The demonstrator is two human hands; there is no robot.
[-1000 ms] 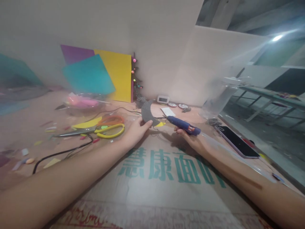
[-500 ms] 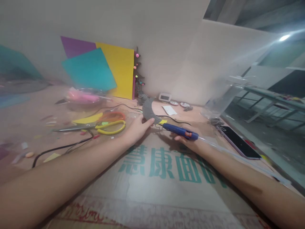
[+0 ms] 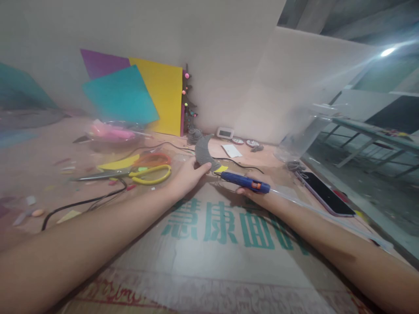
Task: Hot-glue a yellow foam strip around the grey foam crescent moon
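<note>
Near the middle of the table, my left hand (image 3: 193, 173) pinches the lower end of a grey crescent-shaped piece (image 3: 203, 151) with a ribbed surface. My right hand (image 3: 253, 185) is wrapped round a blue hot glue gun (image 3: 245, 181), whose tip points left at the crescent's lower end. A long clear glue stick (image 3: 291, 199) runs out of the gun's back over my right forearm. By the nozzle a small yellow piece (image 3: 223, 168) shows; whether the tip touches it or the crescent, I cannot tell.
Scissors with yellow and orange handles (image 3: 150, 174) lie left of my left hand, among scraps and a black cable (image 3: 81, 203). A phone (image 3: 327, 194) lies at the right edge. Coloured sheets (image 3: 165, 96) lean on the wall beside a grey decoration with small coloured balls (image 3: 191, 114).
The whole view has shifted slightly. Both hands keep their grip on the crescent and the glue gun, with the gun's tip still at the crescent's lower end.
</note>
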